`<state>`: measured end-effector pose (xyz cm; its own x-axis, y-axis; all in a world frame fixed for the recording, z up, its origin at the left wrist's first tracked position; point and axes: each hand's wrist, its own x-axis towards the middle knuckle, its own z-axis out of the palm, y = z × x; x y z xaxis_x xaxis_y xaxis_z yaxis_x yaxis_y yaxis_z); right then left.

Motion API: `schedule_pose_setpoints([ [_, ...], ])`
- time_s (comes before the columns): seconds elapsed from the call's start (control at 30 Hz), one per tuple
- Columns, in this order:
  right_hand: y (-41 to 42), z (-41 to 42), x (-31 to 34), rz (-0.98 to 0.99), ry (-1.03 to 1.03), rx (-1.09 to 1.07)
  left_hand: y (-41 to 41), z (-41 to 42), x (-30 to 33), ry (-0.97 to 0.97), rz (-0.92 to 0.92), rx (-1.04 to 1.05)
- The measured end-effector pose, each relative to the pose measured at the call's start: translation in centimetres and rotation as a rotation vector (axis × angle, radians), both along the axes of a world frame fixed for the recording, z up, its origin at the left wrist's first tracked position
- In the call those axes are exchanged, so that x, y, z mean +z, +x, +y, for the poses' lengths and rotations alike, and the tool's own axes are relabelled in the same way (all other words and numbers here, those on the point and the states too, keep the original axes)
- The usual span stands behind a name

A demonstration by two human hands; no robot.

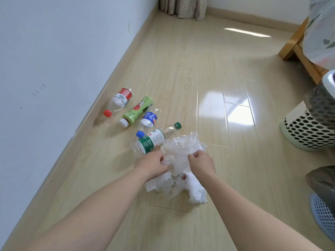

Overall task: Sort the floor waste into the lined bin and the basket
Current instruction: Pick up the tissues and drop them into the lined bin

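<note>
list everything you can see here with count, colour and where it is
bottles: 4, clear plastic, caps red, white, blue, green; lying on the floor near the wall
plastic wrap: 1, clear, crumpled, on the floor between the hands
tissue: a crumpled pile, white, below the wrap
perforated bin: 1, pale, dark liner, right
basket: 1, blue mesh, lower right edge
bed frame: wooden, upper right
curtain: patterned, top
left hand: pinching the wrap
right hand: pinching the wrap
</note>
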<state>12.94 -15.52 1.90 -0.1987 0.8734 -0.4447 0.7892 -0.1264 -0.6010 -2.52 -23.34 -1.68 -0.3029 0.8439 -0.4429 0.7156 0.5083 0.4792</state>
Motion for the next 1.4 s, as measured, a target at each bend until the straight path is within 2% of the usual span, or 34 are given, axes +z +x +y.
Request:
schedule_pose_setpoints([
  [0.07,0.4,-0.1,0.5,-0.009,0.034,0.049,0.0,0.4,0.3,-0.005,0.066,-0.016],
  [0.13,1.0,-0.1,1.3,-0.056,0.125,0.135,-0.8,0.8,0.9,0.000,0.054,0.012],
  [0.27,2.3,0.0,4.0,-0.192,0.503,0.432,-2.6,0.7,2.9,0.013,0.001,0.072],
  [0.33,2.6,-0.3,5.5,-0.108,0.679,0.485,-3.3,0.3,3.8,0.026,-0.053,0.128],
  [0.4,3.0,-0.5,7.1,0.017,0.736,0.479,-3.4,0.1,5.2,0.081,-0.164,0.234],
  [0.5,3.7,-0.2,9.4,0.197,0.634,0.333,-2.9,0.4,7.7,0.215,-0.404,0.392],
  [0.6,5.5,0.9,11.5,0.317,0.501,0.159,-1.5,1.3,10.7,0.269,-0.513,0.416],
  [0.77,11.6,4.2,16.3,0.271,0.466,0.084,4.6,4.7,16.5,0.395,-0.662,0.411],
  [0.87,16.7,6.8,19.3,0.232,0.470,0.028,10.2,7.6,20.2,0.473,-0.681,0.374],
  [1.03,28.4,10.2,23.2,0.255,0.437,-0.122,22.6,13.0,24.5,0.592,-0.644,0.212],
  [1.17,38.8,12.7,23.5,0.147,0.439,-0.260,33.4,17.0,25.9,0.697,-0.469,-0.009],
  [1.3,48.7,14.1,21.9,0.019,0.345,-0.406,44.4,20.1,24.9,0.687,-0.322,-0.271],
  [1.4,53.2,13.7,19.0,-0.062,0.224,-0.418,51.1,21.4,21.7,0.616,-0.131,-0.485],
])
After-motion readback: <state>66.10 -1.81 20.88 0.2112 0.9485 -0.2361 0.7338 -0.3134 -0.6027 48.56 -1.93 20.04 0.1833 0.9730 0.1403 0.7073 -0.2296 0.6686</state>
